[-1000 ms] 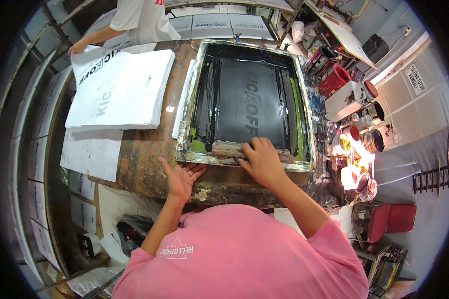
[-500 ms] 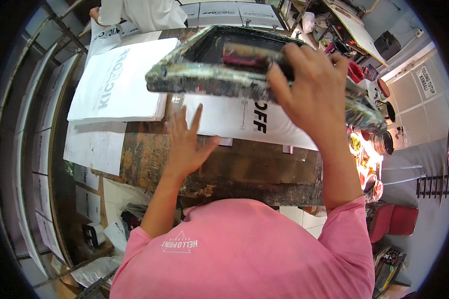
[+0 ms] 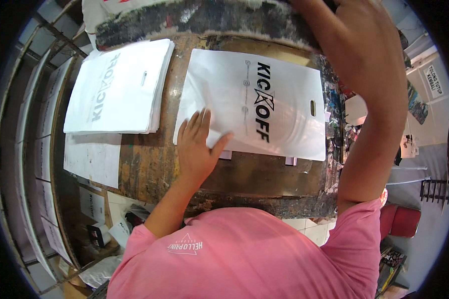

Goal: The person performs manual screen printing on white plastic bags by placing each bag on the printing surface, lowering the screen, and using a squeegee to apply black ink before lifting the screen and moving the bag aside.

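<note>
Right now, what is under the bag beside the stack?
The bag lies over the table, which shows around it. Two small tabs show at its near edge. Whether they run underneath, or anything else lies there, cannot be seen: the bag covers it.

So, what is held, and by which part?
The left hand, open over the white plastic bag, holds nothing; whether the right hand grips the raised, paint-stained dark frame cannot be seen.
</note>
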The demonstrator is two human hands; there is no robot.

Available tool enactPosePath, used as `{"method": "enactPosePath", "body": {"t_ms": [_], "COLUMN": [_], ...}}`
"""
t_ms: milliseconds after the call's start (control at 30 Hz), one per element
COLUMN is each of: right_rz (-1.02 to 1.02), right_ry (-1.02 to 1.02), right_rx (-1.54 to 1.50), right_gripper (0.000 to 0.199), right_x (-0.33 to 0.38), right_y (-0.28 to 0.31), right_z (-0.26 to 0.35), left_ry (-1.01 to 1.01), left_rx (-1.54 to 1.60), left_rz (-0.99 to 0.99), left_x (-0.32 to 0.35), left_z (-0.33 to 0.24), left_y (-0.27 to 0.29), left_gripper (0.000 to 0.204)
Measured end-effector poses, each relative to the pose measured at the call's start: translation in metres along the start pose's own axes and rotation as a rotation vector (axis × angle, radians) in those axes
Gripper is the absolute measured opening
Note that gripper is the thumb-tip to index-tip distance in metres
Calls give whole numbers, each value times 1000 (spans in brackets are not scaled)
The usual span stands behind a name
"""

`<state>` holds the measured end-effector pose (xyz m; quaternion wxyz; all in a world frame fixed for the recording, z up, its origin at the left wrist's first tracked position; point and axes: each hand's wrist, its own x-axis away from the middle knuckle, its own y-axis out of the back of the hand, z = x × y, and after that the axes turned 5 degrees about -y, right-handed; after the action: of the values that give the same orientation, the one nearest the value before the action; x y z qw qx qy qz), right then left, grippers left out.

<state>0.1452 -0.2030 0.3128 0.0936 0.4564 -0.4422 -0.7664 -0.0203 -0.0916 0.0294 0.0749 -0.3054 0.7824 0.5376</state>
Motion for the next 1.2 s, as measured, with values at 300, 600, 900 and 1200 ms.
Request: {"method": "enactPosePath", "body": {"t_ms": [300, 600, 900, 1200], "right_rz": [-61, -127, -77, -5], "right_ry": [125, 190, 186, 171], "right_rx": [-156, 33, -72, 62], "right_gripper": [41, 41, 37, 62], "right_x": [-8, 3, 18, 79], "right_y": [-8, -19, -11, -33], "right_z": [-15, -36, -19, -28], "left_ry": [443, 539, 648, 35], "left_rx": [548, 496, -428, 1575], "left_rz": [-346, -384, -165, 148], "left_x": [-27, -10, 2, -2], "left_z": [12, 157, 374, 27], "left_y": [49, 155, 245, 123], "left_gripper": [42, 57, 73, 91]}}
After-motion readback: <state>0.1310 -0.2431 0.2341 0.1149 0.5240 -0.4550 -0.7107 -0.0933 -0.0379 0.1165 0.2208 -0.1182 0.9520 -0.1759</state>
